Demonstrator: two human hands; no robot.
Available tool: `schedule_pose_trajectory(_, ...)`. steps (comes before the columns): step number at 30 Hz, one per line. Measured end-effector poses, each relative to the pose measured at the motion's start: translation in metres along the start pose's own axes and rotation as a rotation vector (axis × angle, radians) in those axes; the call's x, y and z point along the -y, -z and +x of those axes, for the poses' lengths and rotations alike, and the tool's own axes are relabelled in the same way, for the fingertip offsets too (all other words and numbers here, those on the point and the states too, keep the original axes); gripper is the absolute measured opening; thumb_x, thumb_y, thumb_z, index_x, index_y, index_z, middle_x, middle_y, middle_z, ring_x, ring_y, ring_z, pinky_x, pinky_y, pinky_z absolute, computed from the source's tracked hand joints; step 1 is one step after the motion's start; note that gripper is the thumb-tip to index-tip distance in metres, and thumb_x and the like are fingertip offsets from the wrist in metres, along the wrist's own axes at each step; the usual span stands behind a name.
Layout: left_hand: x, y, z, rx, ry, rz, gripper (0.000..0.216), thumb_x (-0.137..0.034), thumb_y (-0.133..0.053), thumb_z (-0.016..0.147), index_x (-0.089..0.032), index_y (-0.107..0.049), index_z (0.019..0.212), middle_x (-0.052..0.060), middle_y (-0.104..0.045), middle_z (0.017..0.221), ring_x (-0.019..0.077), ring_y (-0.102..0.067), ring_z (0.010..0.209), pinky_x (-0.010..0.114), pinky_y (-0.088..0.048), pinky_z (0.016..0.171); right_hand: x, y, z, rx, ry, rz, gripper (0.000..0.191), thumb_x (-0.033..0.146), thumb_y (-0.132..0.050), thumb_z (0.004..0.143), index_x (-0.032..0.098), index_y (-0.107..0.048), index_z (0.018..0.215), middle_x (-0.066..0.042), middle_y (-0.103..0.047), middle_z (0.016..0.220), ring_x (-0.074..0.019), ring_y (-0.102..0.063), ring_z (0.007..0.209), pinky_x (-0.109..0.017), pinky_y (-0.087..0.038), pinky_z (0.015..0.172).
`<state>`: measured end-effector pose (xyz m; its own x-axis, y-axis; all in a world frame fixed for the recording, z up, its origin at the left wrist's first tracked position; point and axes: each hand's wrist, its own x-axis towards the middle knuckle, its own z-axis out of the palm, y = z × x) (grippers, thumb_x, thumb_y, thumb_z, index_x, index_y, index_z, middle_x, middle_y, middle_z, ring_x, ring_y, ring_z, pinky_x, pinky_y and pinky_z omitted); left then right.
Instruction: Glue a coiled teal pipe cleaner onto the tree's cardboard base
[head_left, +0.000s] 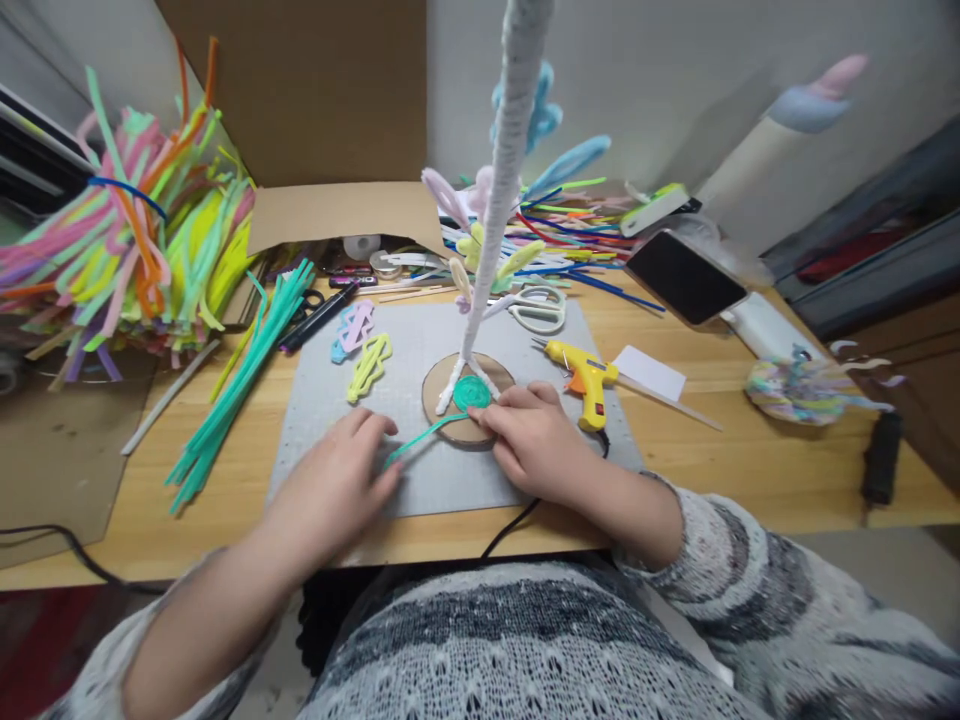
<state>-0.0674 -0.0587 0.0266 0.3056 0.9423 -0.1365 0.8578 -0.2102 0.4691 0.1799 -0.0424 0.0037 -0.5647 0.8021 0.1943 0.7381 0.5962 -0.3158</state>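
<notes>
A round cardboard disc [442, 385] lies on a grey cutting mat [420, 470]. From it rises a tall white pipe-cleaner stem [504, 170] with pastel loops. A teal pipe cleaner is wound into a flat spiral [472, 393] on the disc, and its loose tail [417, 439] runs left. My right hand [529, 440] presses its fingertips on the spiral's near edge, fingers closed together. My left hand [341, 480] pinches the free end of the teal tail on the mat.
A yellow glue gun [585, 375] lies right of the disc, its black cord running off the table's front edge. Scissors [538, 308], a teal pipe-cleaner bundle [240, 385], a multicoloured pile [127, 250], folded shapes [361, 345], a phone [684, 277] and a cardboard box [337, 212] surround the mat.
</notes>
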Motion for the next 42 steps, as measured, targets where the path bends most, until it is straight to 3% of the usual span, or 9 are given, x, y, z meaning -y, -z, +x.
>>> schedule_pose_trajectory(3,-0.013,-0.001,-0.046,-0.151,0.047,-0.407,0.03,-0.032,-0.07,0.071,-0.028,-0.066,0.101,0.01,-0.062,0.105,0.0299,-0.056,0.097,0.044,-0.046,0.086,0.0,0.001,0.0,0.001,-0.017,0.025,0.015,0.011,-0.047,0.079,0.02,-0.059,0.083,-0.006,-0.058,0.078,-0.0234,-0.053,0.086,-0.036,-0.028,0.08)
schedule_pose_trajectory(6,-0.037,-0.013,-0.082,0.081,0.242,-1.037,0.04,-0.026,-0.07,0.073,-0.03,-0.067,0.113,0.01,-0.066,0.099,0.0225,-0.061,0.082,0.036,-0.054,0.073,-0.001,0.0,0.0,-0.01,-0.018,0.044,0.017,0.01,-0.046,0.079,0.02,-0.058,0.085,-0.006,-0.058,0.079,-0.0236,-0.053,0.086,-0.036,-0.028,0.081)
schedule_pose_trajectory(8,-0.048,-0.022,-0.089,0.072,0.439,-1.45,0.043,-0.021,-0.064,0.077,-0.024,-0.064,0.12,0.014,-0.066,0.108,0.0213,-0.065,0.087,0.03,-0.057,0.069,-0.001,-0.001,-0.001,-0.022,-0.017,0.059,0.016,0.01,-0.046,0.079,0.02,-0.057,0.083,-0.006,-0.059,0.079,-0.0238,-0.053,0.088,-0.036,-0.028,0.081)
schedule_pose_trajectory(12,-0.049,-0.03,-0.074,-0.312,0.785,-1.926,0.041,-0.007,-0.043,0.085,-0.013,-0.056,0.123,0.017,-0.064,0.119,0.0157,-0.069,0.091,0.021,-0.06,0.073,-0.002,0.0,0.0,-0.016,-0.017,0.069,0.015,0.009,-0.047,0.077,0.02,-0.055,0.08,-0.007,-0.06,0.078,-0.0243,-0.053,0.089,-0.038,-0.027,0.083)
schedule_pose_trajectory(15,-0.048,-0.033,-0.065,-0.519,0.796,-2.074,0.04,-0.002,-0.034,0.087,-0.012,-0.054,0.12,0.015,-0.067,0.111,0.0132,-0.07,0.089,0.019,-0.06,0.073,-0.002,0.0,0.0,-0.014,-0.019,0.064,0.014,0.008,-0.047,0.076,0.02,-0.055,0.08,-0.007,-0.06,0.076,-0.0239,-0.053,0.088,-0.038,-0.026,0.083)
schedule_pose_trajectory(21,-0.063,-0.046,-0.063,-0.196,0.839,-2.13,0.031,-0.006,-0.036,0.091,-0.007,-0.058,0.113,0.016,-0.071,0.097,0.0149,-0.072,0.078,0.02,-0.061,0.066,-0.003,-0.003,-0.001,-0.046,-0.01,0.068,0.014,0.009,-0.046,0.079,0.02,-0.054,0.08,-0.007,-0.062,0.075,-0.0241,-0.053,0.088,-0.039,-0.024,0.084)
schedule_pose_trajectory(26,-0.06,-0.05,-0.051,-0.481,0.703,-2.118,0.033,-0.005,-0.034,0.093,-0.009,-0.056,0.117,0.013,-0.071,0.1,0.011,-0.071,0.08,0.017,-0.06,0.07,-0.003,-0.004,-0.001,-0.046,-0.01,0.067,0.013,0.01,-0.046,0.08,0.02,-0.055,0.081,-0.006,-0.061,0.074,-0.0242,-0.053,0.088,-0.039,-0.024,0.084)
schedule_pose_trajectory(36,-0.033,-0.049,0.012,-0.733,0.403,-1.583,0.017,-0.018,-0.069,0.077,-0.015,-0.055,0.087,-0.003,-0.062,0.069,0.0037,-0.056,0.054,0.013,-0.048,0.057,-0.004,-0.002,0.0,-0.022,-0.026,0.093,0.016,0.009,-0.047,0.077,0.02,-0.058,0.083,-0.006,-0.062,0.076,-0.0242,-0.053,0.089,-0.039,-0.025,0.084)
schedule_pose_trajectory(42,-0.028,-0.03,0.049,-0.591,0.229,-1.124,0.017,-0.022,-0.065,0.075,-0.015,-0.058,0.089,-0.003,-0.06,0.063,0.0096,-0.059,0.058,0.021,-0.049,0.06,-0.005,-0.002,0.0,-0.001,-0.026,0.12,0.026,0.009,-0.049,0.076,0.019,-0.063,0.096,-0.01,-0.065,0.087,-0.0263,-0.052,0.096,-0.042,-0.024,0.089)
